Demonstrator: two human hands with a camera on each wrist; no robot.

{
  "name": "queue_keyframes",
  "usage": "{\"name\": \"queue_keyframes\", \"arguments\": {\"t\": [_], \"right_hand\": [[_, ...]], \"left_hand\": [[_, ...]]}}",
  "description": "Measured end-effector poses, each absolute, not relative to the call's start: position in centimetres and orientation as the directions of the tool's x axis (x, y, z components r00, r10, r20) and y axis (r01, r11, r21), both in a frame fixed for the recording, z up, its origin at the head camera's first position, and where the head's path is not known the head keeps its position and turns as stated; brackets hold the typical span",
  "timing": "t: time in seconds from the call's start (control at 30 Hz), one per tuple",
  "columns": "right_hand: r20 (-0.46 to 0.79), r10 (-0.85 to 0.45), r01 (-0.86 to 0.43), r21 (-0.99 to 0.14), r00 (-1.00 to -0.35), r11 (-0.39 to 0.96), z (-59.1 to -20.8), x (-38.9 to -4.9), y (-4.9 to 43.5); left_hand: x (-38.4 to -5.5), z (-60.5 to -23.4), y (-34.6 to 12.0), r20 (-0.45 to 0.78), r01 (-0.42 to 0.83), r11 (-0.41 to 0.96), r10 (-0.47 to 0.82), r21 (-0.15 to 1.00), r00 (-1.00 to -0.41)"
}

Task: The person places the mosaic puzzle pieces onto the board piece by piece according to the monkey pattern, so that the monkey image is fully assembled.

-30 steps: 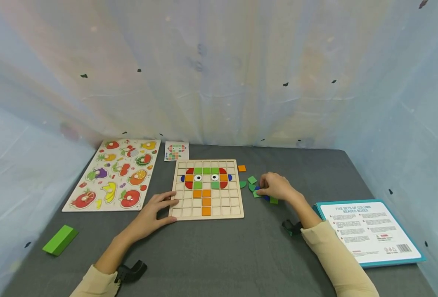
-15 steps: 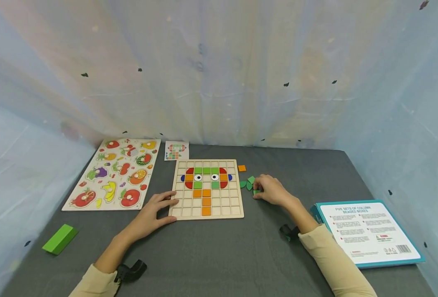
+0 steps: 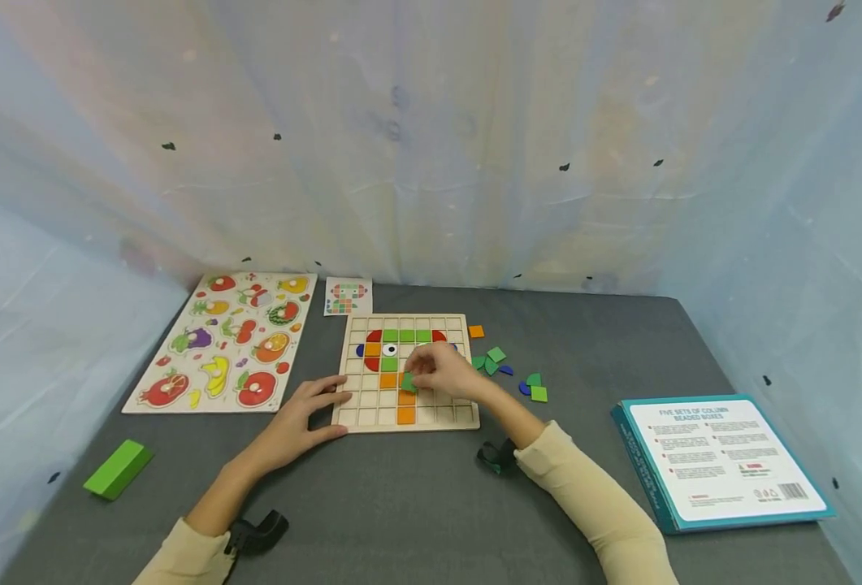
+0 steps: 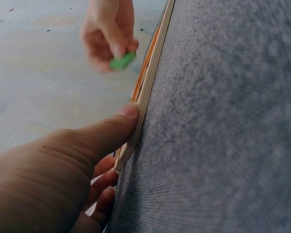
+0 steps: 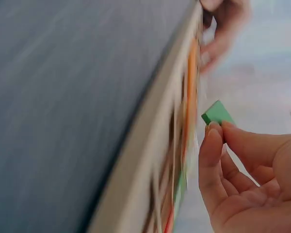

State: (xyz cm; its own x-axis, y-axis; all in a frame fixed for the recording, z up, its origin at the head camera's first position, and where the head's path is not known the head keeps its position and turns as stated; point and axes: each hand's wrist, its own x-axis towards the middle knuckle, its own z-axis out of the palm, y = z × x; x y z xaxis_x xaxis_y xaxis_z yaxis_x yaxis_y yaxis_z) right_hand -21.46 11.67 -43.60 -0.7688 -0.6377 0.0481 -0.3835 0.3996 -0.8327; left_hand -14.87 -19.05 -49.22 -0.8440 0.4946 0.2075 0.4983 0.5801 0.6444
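A green tile [image 5: 217, 112] is pinched between thumb and fingertips of my right hand [image 3: 441, 371]. That hand is over the wooden grid board [image 3: 448, 416], and in the right wrist view the tile is clear of the board's surface. The board carries a face-like pattern of red, orange, green, blue and eye tiles, with an orange column below; the hand covers part of it. My left hand [image 3: 306, 418] holds the board by its near left corner, with the thumb [image 4: 114, 128] against the edge and the other fingers along the left side.
Loose green and blue pieces [image 3: 539, 394] and an orange tile [image 3: 477, 331] lie right of the board. A pattern card [image 3: 348, 296] is behind it, a fruit puzzle [image 3: 226, 341] to its left. A green block [image 3: 119, 470] and a teal-edged box [image 3: 723, 459] stand farther out.
My right hand pinched a green tile from the loose pieces and carried it left, over the board. The left hand has stayed at the board's corner.
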Motion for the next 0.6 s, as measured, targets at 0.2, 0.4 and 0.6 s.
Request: {"name": "queue_keyframes", "arguments": {"t": [0.2,0.4,0.6], "right_hand": [[-0.020,-0.655,-0.403,-0.774,-0.755,0.488,-44.1,-21.5,7.8],[-0.018,-0.653,-0.465,-0.687,-0.757,0.559,-43.8,-21.3,7.1],[0.021,-0.672,-0.551,-0.591,-0.741,0.589,-43.7,-20.8,6.8]], "left_hand": [[-15.0,-49.0,-18.7,0.211,0.505,0.563,0.506,0.654,-0.836],[-15.1,-49.2,-18.7,0.215,0.507,0.572,0.500,0.645,-0.839],[-15.0,-49.2,-19.0,0.209,0.498,0.571,0.496,0.653,-0.843]]}}
